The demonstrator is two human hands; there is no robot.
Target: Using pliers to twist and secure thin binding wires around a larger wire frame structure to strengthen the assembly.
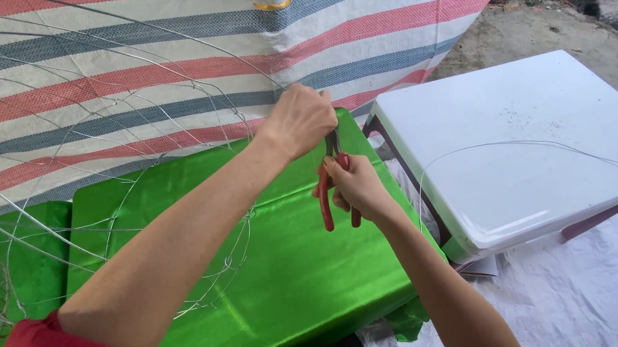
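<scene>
Striped tarp [118,63] behind, green satin-covered counter [297,275] below, white plastic table [522,141] alongside on the right with a loose wire [523,143] arching over it. Wire frame [93,182] standing over the green counter, left hand [301,118] closed on its wire at the top. Red-handled pliers [335,186] just under that, gripped in the closed right hand [357,187], jaws up at the wire.

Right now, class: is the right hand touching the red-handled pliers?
Touching. The head view shows the right hand with its fingers wrapped around the red handles of the pliers.
</scene>
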